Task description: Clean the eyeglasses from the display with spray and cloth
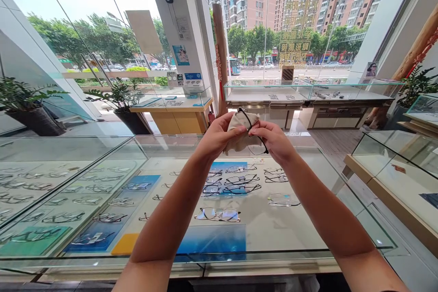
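Observation:
Above the glass display case, my left hand [222, 133] is closed on a beige cloth [238, 142], which is folded over part of a pair of eyeglasses [263, 146]. The dark rim shows against the cloth, and one lens hangs below it. My right hand [270, 134] pinches the same eyeglasses at their right side, its fingers touching the cloth's edge. Both hands are close together at chest height. The cloth and fingers hide the rest of the frame.
Under me stands a glass display case [290, 232] holding rows of eyeglasses [219, 214] on white and blue panels. Another glass case [400, 178] is at right. Farther off are low counters [267, 93], a wooden post [219, 59] and potted plants [126, 105] by the windows.

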Action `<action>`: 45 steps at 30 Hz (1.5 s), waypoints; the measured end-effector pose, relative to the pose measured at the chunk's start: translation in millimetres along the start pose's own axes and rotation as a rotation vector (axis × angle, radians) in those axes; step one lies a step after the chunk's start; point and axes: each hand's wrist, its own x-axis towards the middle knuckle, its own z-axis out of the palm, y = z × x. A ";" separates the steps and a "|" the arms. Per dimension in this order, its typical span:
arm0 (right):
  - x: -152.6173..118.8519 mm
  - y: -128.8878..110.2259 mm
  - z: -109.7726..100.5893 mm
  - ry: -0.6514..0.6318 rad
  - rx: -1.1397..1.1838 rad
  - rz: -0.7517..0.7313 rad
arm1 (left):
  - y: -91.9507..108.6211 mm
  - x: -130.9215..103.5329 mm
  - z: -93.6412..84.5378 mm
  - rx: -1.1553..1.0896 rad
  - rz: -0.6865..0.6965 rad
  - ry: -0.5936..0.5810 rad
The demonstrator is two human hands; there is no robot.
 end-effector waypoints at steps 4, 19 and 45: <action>-1.0 0.9 0.6 -0.025 0.012 0.001 | -2.7 0.9 3.3 0.019 0.016 0.026; -5.1 1.3 2.4 -0.112 0.006 0.021 | -4.0 -0.7 14.3 0.033 0.094 0.110; -0.2 16.5 3.3 -0.153 -0.008 0.019 | -16.0 -2.4 29.5 0.214 0.307 0.271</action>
